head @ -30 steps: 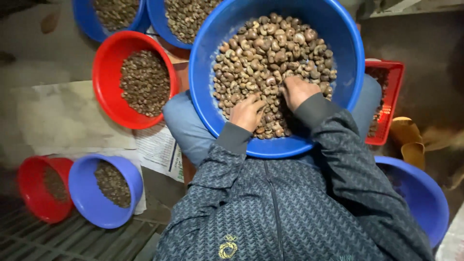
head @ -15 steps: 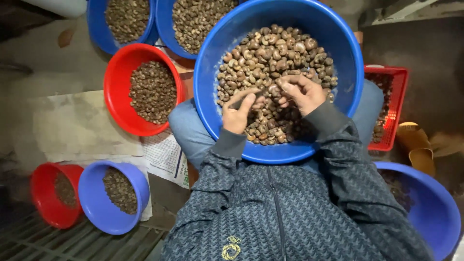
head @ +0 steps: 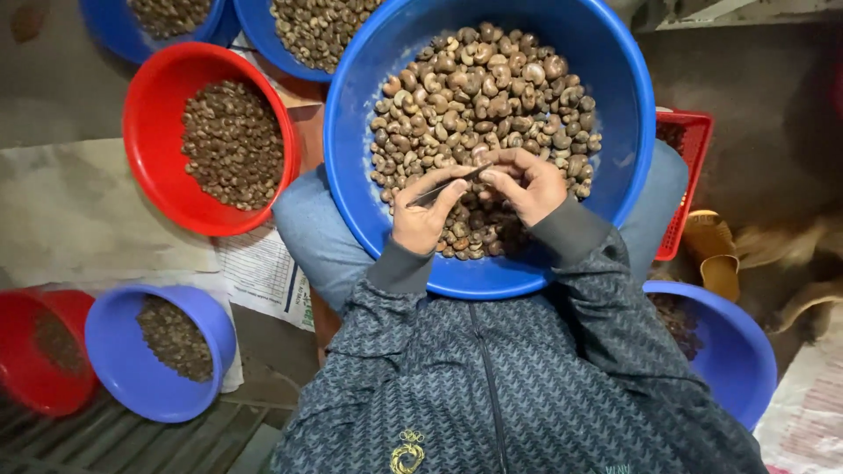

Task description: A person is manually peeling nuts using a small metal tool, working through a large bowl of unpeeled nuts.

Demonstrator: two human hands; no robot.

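A large blue basin (head: 351, 211) rests on my lap, heaped with brown cashew nuts (head: 492, 96). Both hands hover over the near side of the heap. My left hand (head: 423, 219) grips a thin dark metal pick (head: 443, 186) between thumb and fingers, its tip pointing right. My right hand (head: 527, 183) pinches a single nut at the pick's tip, fingers curled around it. The two hands meet at about the middle of the basin.
A red basin (head: 149, 175) of nuts lies to the left, two blue basins (head: 263, 26) behind it. A small blue bowl (head: 114, 369) and a red bowl (head: 18, 369) sit at the lower left. Right: a red crate (head: 689, 175), another blue basin (head: 738, 369), sandals (head: 716, 254).
My hands rose out of the nut heap. The left one now holds the pick out level and the right brought one nut to its tip. The view shifted slightly.
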